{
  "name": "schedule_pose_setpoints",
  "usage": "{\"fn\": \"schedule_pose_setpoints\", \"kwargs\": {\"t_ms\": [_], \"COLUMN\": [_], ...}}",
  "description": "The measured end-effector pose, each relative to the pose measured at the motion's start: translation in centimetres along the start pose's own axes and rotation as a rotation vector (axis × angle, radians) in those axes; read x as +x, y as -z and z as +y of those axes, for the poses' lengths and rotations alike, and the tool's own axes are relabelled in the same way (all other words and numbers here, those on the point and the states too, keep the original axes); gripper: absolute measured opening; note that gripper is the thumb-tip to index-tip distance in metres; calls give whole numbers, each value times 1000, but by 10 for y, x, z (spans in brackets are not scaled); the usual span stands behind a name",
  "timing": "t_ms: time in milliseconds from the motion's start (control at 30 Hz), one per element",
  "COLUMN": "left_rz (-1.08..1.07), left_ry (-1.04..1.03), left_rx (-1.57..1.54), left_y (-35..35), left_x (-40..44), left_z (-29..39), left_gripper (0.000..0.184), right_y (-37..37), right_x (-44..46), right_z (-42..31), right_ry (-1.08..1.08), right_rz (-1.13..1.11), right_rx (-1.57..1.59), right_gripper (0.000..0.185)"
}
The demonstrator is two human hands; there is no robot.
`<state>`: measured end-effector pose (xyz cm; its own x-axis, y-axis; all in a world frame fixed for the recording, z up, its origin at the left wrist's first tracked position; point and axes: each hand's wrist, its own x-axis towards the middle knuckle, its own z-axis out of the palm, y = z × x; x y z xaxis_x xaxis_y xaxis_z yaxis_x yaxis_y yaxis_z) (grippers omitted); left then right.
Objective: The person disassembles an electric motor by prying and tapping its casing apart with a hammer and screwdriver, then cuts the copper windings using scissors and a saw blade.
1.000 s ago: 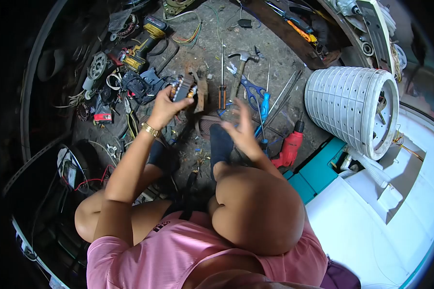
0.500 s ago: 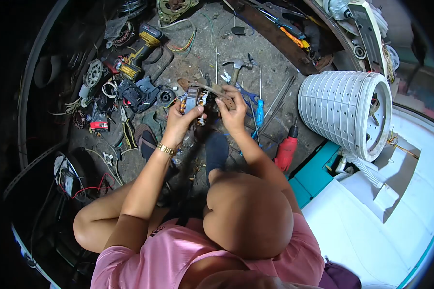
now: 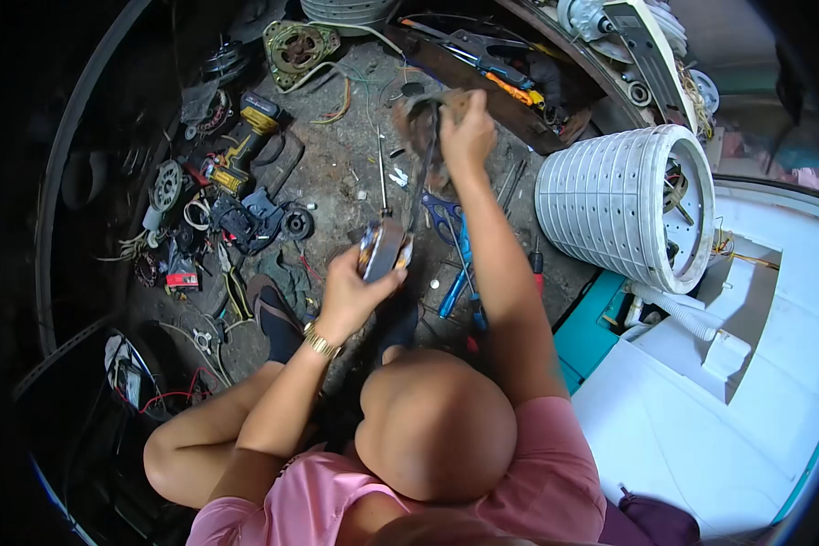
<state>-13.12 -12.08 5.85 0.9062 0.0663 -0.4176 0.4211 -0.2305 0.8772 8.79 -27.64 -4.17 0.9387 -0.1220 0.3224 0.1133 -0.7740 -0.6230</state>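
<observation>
My left hand point(image 3: 353, 296) is closed around a motor stator point(image 3: 388, 250), a laminated metal block with copper windings at its sides. It is held above the floor in front of my knee. Farther forward, my right hand point(image 3: 470, 141) grips a brownish metal part point(image 3: 416, 127). Motion smears this part, so its exact shape is unclear. Below it, a dark narrow streak runs down toward the stator; I cannot tell whether it is attached. Blue-handled scissors point(image 3: 439, 217) and a blue screwdriver point(image 3: 451, 293) lie between and below my hands.
A yellow cordless drill point(image 3: 241, 146), motor parts point(image 3: 255, 217) and pliers point(image 3: 235, 284) lie at left. A white perforated drum point(image 3: 610, 205) stands at right beside a white machine casing point(image 3: 692, 428). A round metal motor cover point(image 3: 300, 50) lies at the far end.
My right hand has moved forward and away from the stator, carrying the brownish metal part. My left hand has come slightly closer to me with the stator. The view has shifted a little.
</observation>
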Motion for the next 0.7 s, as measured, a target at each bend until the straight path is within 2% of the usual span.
{"fn": "schedule_pose_setpoints", "kwargs": {"t_ms": [33, 100, 167, 233, 300, 367, 433, 467, 500, 533, 567, 600, 633, 700], "left_rz": [8, -11, -73, 81, 286, 386, 455, 486, 516, 498, 474, 412, 348, 323], "left_ry": [-104, -289, -3, 148, 223, 203, 226, 231, 229, 227, 215, 181, 142, 115], "left_rx": [11, 444, 203, 138, 87, 148, 68, -23, -116, -197, -282, -420, -558, -641], "left_y": [5, 36, 64, 93, 115, 152, 170, 178, 184, 181, 170, 158, 146, 119], "left_x": [-8, -28, -44, -51, -51, -47, -47, -48, -48, -47, -45, -42, -38, -24], "left_z": [-10, -23, -15, -57, -76, -115, -107, -115, -123, -116, -107, -100, -96, -94], "left_gripper": [36, 39, 39, 35, 27, 22, 20, 20, 20, 21, 24, 27, 31, 38], "right_y": [5, 22, 46, 64, 96, 154, 221, 255, 291, 313, 334, 345, 358, 372], "right_x": [20, 47, 58, 50, 27, 4, -9, -6, 2, 10, 18, 21, 25, 24], "right_z": [10, 32, 44, 59, 51, 39, 19, 17, 41, 27, 32, 33, 52, 105], "right_ry": [-86, -176, -200, -145, -122, 33, 152, 90, 223, 302, 344, 270, 153, -81], "right_rz": [7, 135, 197, 334, 417, 489, 710, 848, 989, 1091, 1115, 1078, 974, 753], "right_rx": [-44, -123, -66, 143, 503, 328, 182, 81, -55, -38, 22, 151, 77, -72], "right_gripper": [41, 40, 40, 40, 31, 32, 28, 32, 40, 44, 44, 42, 44, 47]}}
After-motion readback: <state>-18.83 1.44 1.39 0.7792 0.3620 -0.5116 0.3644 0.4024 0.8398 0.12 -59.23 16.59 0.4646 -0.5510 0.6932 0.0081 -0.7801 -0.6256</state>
